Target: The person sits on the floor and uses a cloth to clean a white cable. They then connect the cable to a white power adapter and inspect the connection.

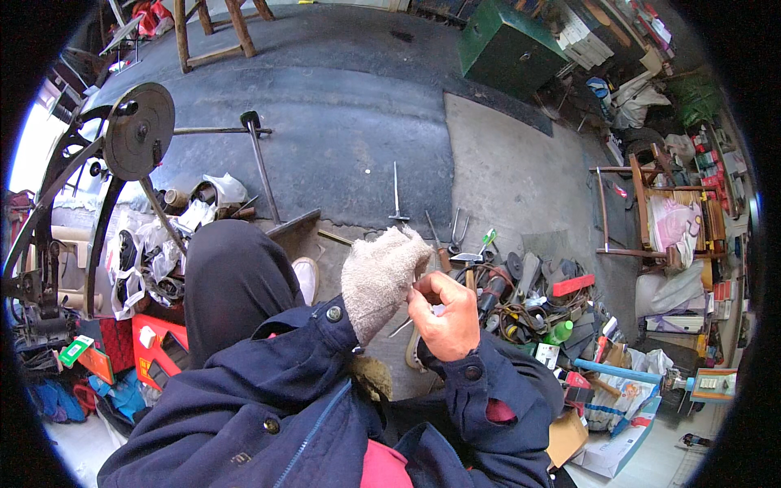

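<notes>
My left hand (379, 281) is covered by a thick, fuzzy beige glove and held up in front of my body. Its fingers curl in toward the right, and their tips are hidden. Against it, my bare right hand (445, 319) is closed, thumb and forefinger pinched together at the glove's right edge. Whatever sits between the two hands is too small or too covered to name. Both forearms wear dark blue jacket sleeves. Beyond the hands, a thin metal rod tool with a crossbar (398, 195) lies on the floor.
On the left stands a black machine with a round metal wheel (140, 130). A metal shoe-last stand (272, 179) is near my knee. Tools and cables pile up at right beside a red block (573, 285) and green bottle (559, 333). A green box (508, 50) stands farther off.
</notes>
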`<state>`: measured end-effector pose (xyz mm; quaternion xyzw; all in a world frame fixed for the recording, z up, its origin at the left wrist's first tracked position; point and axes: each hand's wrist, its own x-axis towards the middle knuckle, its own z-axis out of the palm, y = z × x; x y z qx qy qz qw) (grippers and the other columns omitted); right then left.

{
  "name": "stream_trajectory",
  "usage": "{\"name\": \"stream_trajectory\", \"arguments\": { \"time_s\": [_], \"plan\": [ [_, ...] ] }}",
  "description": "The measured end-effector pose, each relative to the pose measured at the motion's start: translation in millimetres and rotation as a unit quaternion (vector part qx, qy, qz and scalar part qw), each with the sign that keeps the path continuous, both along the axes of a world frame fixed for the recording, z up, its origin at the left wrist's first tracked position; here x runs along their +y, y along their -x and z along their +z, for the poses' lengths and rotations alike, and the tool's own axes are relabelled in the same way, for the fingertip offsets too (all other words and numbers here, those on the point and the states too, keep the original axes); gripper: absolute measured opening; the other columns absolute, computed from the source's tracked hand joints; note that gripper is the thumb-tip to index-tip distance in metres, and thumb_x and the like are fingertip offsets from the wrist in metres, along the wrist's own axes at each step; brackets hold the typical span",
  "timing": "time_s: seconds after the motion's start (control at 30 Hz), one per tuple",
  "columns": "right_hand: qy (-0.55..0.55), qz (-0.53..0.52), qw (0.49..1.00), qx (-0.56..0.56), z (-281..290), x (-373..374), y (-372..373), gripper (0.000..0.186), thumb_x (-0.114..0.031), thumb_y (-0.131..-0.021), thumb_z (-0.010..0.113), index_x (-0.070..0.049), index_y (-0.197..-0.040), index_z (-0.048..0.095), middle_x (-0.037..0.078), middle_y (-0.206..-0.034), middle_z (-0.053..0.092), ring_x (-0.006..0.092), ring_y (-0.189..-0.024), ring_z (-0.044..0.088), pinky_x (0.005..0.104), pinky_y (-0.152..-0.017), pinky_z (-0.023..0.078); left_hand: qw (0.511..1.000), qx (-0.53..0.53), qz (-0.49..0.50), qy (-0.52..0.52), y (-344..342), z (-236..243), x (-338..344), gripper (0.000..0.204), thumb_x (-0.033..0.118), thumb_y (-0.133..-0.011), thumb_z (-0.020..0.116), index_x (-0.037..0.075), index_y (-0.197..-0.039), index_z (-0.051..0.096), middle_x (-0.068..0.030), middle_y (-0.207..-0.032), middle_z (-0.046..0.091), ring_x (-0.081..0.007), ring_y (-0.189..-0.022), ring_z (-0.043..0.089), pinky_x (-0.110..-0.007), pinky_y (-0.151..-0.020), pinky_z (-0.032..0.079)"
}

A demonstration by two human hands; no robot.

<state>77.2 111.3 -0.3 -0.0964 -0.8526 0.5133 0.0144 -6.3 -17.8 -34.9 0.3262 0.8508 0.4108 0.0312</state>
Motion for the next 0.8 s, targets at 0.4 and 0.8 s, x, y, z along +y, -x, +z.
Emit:
{"name": "stream_trajectory", "arguments": {
  "time_s": [0.4,0.8],
  "plan": [
    [0.075,-0.002,0.995,-0.061,3,5,-1,0.015,-0.01,-0.094,0.061,0.003,-0.086,0.064,0.002,-0.072,0.064,0.0068,-0.064,0.058,0.0234,-0.059,0.045,0.999,0.011,0.011,-0.043,-2,-2,-1,0.025,0.014,-0.075,0.067,0.006,-0.099,0.066,-0.0139,-0.089,0.061,-0.0355,-0.078,0.063,-0.043,-0.068,0.05],
    [0.266,-0.015,0.959,-0.098,2,11,-1,0.02,-0.013,-0.098,0.055,0.0,-0.085,0.063,0.005,-0.077,0.065,0.0114,-0.064,0.058,0.0266,-0.061,0.047,0.997,0.06,0.0,-0.038,-9,3,-2,0.052,0.011,-0.069,0.072,0.007,-0.119,0.058,-0.0199,-0.106,0.059,-0.0387,-0.093,0.063,-0.046,-0.072,0.052]
  ]
}}
